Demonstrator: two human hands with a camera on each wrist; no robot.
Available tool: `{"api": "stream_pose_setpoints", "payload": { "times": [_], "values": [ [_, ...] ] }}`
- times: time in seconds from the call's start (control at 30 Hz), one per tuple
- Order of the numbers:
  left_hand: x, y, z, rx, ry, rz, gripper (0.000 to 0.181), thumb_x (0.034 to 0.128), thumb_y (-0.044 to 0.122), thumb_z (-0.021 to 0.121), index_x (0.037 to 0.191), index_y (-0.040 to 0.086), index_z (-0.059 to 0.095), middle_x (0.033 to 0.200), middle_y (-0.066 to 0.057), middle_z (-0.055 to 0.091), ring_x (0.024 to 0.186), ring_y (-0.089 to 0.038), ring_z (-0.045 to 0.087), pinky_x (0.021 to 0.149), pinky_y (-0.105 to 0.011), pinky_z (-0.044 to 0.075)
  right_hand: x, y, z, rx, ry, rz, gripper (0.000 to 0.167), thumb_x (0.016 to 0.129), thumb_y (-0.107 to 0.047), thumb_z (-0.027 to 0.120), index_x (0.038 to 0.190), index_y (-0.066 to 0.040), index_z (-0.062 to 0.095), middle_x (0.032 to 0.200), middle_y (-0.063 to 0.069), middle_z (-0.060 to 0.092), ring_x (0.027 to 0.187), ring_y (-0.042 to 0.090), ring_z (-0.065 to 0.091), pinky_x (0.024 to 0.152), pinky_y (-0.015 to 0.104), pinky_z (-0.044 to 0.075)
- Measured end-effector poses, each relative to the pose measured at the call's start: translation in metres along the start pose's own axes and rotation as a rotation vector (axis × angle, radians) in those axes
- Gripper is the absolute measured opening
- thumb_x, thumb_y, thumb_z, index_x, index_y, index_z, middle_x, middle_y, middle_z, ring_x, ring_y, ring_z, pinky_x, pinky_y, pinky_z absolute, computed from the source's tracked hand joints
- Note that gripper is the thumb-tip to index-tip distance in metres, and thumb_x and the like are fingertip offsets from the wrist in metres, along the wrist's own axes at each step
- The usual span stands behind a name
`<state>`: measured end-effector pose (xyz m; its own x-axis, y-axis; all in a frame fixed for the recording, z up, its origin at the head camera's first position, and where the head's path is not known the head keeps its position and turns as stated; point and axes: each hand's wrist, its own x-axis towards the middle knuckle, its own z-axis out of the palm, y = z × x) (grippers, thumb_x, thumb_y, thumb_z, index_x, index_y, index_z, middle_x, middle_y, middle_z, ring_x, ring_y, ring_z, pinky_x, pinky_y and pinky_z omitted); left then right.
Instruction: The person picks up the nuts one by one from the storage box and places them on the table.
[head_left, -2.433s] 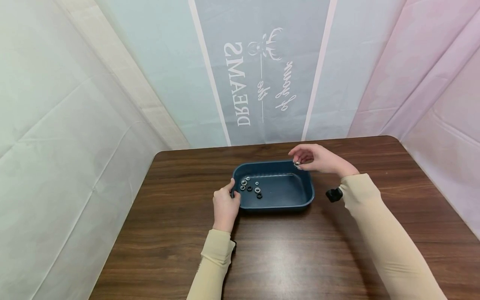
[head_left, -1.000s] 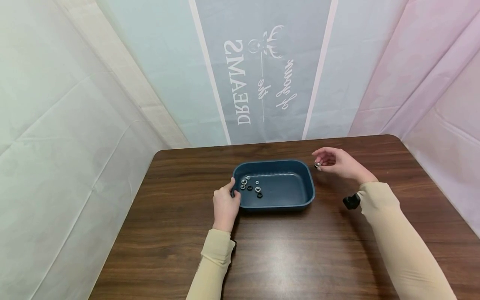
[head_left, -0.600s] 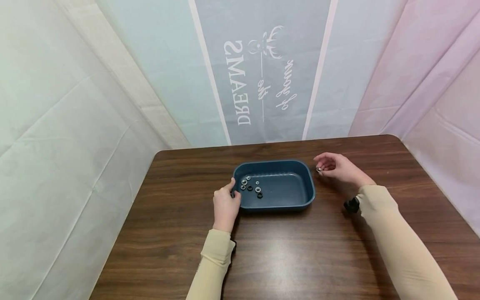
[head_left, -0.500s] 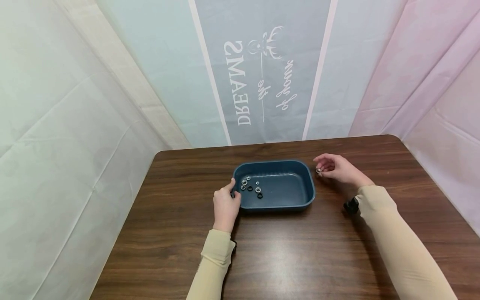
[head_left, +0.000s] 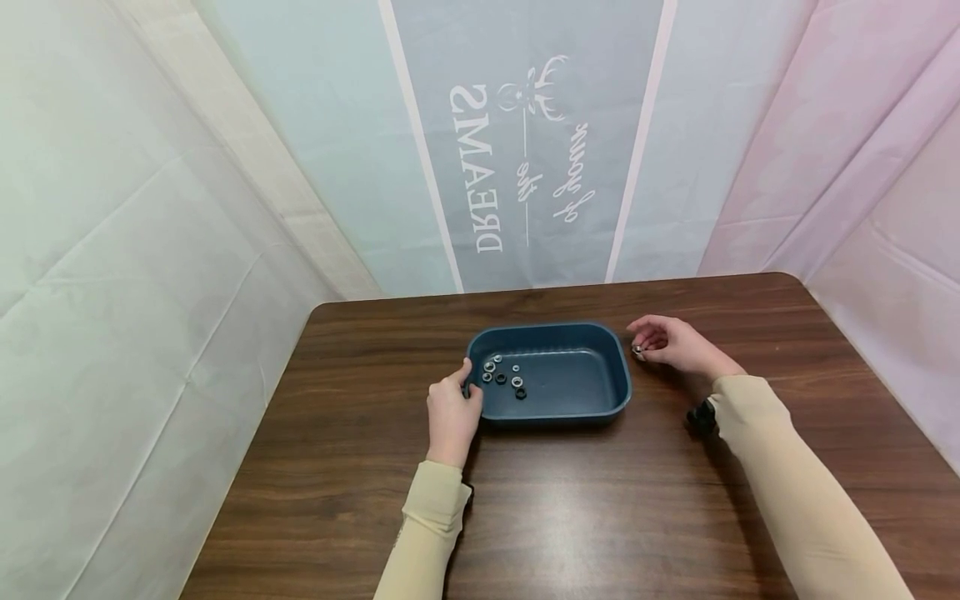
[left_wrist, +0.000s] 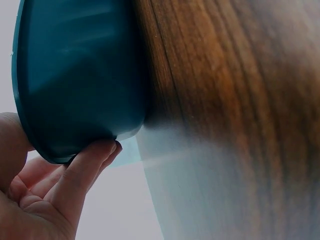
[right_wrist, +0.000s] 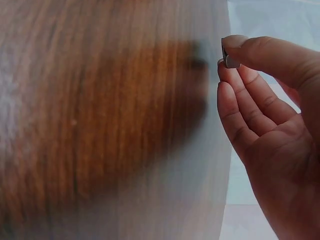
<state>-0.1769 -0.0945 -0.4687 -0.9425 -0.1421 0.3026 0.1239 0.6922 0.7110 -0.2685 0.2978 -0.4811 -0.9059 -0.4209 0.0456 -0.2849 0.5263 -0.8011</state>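
A dark blue rectangular tray [head_left: 555,415] stands on the table, with several small nuts, some silver and some black, in its left part; one silver nut [head_left: 517,382] lies near a black nut [head_left: 521,392]. My left hand [head_left: 453,412] grips the tray's left end, thumb on one side of the rim and fingers on the other, as the left wrist view also shows on the tray wall [left_wrist: 80,90]. Just right of the tray, my right hand [head_left: 678,346] pinches a silver nut [right_wrist: 231,61] between thumb and fingers, a little above the table.
The brown wood-grain table [head_left: 555,517] reaches to a printed fabric backdrop [head_left: 555,167] behind the tray. Pale fabric walls [head_left: 135,333] hang at left and right. A black wrist camera [head_left: 701,418] sits on the right sleeve.
From above the tray's far right corner, my right hand has moved right past the rim, then lowered toward the table, still pinching the nut. The left hand has stayed on the tray.
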Motion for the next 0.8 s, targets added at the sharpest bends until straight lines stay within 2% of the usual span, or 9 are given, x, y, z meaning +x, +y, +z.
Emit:
{"api": "stream_pose_setpoints", "payload": {
  "times": [0.57,0.8],
  "values": [
    [-0.001,-0.001,0.001,-0.01,-0.003,-0.004,0.044,0.0834,-0.002,0.065,0.127,0.006,0.062,0.115,-0.018,0.065,0.036,-0.009,0.029,0.042,-0.025,0.034,0.004,-0.003,0.012,-0.067,0.006,0.014,0.038,0.083,0.008,0.067,0.12,0.003,0.057,0.098,0.013,0.061,0.089,0.026,0.058,0.076,0.025,0.05],
    [-0.001,0.001,0.0,-0.005,0.011,0.014,0.043,0.082,-0.003,0.064,0.125,0.004,0.064,0.105,-0.017,0.069,0.036,-0.008,0.029,0.042,-0.026,0.033,0.004,-0.003,0.015,-0.061,0.022,-0.012,0.038,0.082,0.01,0.067,0.119,0.007,0.058,0.096,0.015,0.062,0.086,0.024,0.058,0.074,0.025,0.05]
  ]
}}
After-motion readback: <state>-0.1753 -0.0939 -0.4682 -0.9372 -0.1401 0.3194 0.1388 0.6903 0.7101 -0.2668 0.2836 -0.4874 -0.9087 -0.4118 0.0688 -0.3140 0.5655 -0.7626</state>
